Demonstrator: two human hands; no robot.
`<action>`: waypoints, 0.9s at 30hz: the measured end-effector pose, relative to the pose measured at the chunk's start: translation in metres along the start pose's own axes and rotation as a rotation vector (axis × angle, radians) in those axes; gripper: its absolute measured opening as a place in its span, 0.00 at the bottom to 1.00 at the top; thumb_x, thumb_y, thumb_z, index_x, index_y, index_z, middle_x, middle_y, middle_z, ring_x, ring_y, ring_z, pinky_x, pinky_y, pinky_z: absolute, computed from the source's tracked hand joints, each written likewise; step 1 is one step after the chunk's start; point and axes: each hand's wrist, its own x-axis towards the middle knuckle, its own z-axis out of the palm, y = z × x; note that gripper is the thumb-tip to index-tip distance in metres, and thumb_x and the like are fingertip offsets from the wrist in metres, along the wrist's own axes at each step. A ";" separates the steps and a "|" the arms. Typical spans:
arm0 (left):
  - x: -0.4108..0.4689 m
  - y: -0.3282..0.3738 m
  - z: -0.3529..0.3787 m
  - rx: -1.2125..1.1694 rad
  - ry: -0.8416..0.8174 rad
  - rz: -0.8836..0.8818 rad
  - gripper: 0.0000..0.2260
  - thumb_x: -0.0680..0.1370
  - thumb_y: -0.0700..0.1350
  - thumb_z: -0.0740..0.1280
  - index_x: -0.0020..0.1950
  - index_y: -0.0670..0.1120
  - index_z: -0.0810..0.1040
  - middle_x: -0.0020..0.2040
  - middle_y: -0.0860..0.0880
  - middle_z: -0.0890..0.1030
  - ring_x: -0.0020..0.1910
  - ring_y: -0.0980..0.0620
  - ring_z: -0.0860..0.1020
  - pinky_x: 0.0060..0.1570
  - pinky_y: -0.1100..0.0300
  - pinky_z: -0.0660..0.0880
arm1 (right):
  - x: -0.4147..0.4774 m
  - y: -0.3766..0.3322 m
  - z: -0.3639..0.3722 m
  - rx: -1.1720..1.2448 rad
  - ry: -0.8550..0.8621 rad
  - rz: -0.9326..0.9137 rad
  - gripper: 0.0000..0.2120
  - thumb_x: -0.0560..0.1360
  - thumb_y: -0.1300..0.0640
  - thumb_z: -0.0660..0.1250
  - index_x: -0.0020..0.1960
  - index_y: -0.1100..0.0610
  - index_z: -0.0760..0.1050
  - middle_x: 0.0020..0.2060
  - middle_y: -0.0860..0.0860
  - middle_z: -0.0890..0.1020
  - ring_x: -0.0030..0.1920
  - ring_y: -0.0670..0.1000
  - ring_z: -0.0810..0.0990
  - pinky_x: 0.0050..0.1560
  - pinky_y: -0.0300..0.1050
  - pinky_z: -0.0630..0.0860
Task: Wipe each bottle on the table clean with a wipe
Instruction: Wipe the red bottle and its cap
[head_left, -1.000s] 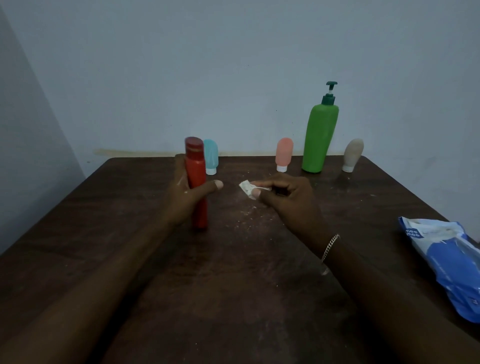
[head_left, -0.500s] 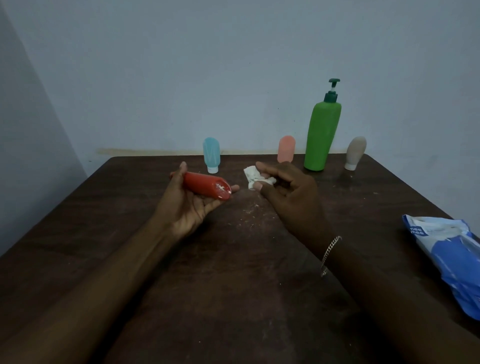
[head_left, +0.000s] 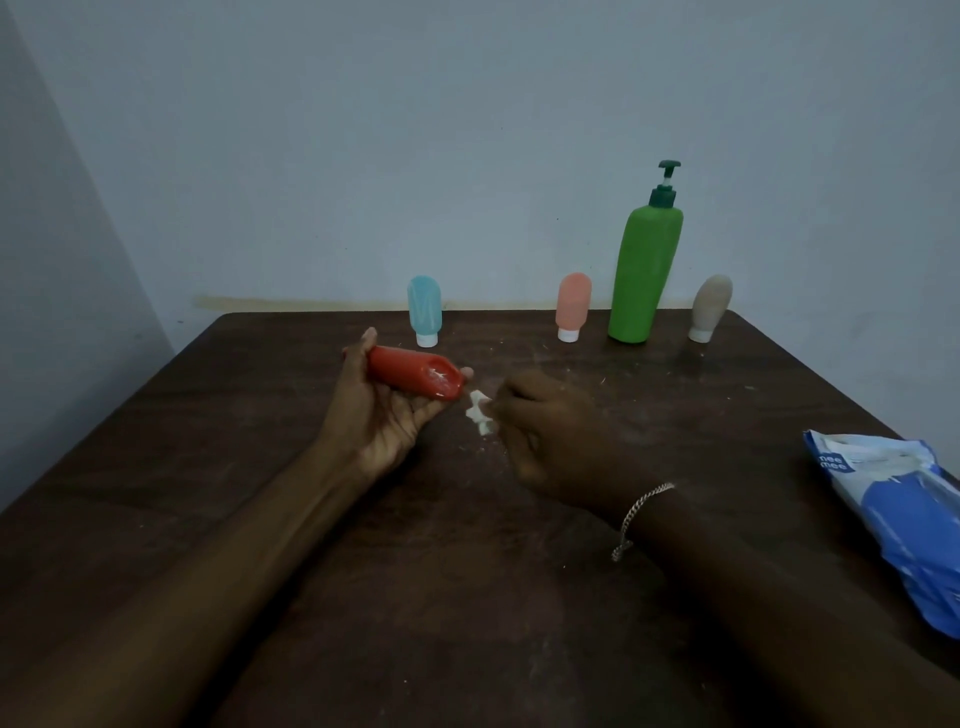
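My left hand (head_left: 382, 410) holds a red bottle (head_left: 415, 378) lying sideways across the palm, its flat end turned toward the right. My right hand (head_left: 553, 447) pinches a small crumpled white wipe (head_left: 479, 413) just right of that end, a small gap between them. Along the back edge of the dark wooden table (head_left: 467, 597) stand a light blue bottle (head_left: 425, 309), a pink bottle (head_left: 572, 305), a tall green pump bottle (head_left: 645, 270) and a beige bottle (head_left: 709, 306).
A blue and white wipes packet (head_left: 893, 514) lies at the table's right edge. White crumbs are scattered on the wood around my right hand. A pale wall rises behind the table and along the left.
My left hand lifted the upright red bottle and tipped it on its side. My right hand, with the wipe, dropped and drew in beside the bottle's end.
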 end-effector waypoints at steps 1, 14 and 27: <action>0.000 0.000 0.000 0.012 -0.002 0.002 0.31 0.80 0.58 0.64 0.73 0.40 0.61 0.65 0.29 0.75 0.54 0.32 0.82 0.41 0.44 0.83 | 0.002 0.000 -0.002 0.046 0.057 0.046 0.08 0.74 0.60 0.68 0.52 0.59 0.82 0.43 0.52 0.78 0.38 0.50 0.76 0.36 0.51 0.75; 0.005 -0.008 0.003 0.135 -0.002 0.049 0.29 0.80 0.57 0.64 0.73 0.41 0.60 0.63 0.31 0.77 0.58 0.35 0.81 0.53 0.39 0.80 | 0.009 -0.008 -0.004 0.109 0.063 0.163 0.04 0.75 0.57 0.70 0.47 0.58 0.82 0.38 0.49 0.78 0.36 0.45 0.73 0.35 0.41 0.70; 0.003 -0.010 -0.002 0.101 0.099 0.034 0.25 0.79 0.57 0.65 0.65 0.38 0.67 0.41 0.38 0.84 0.39 0.43 0.85 0.33 0.49 0.82 | 0.010 -0.020 -0.003 0.046 0.057 -0.090 0.09 0.75 0.62 0.68 0.54 0.59 0.82 0.47 0.52 0.80 0.45 0.50 0.77 0.42 0.47 0.76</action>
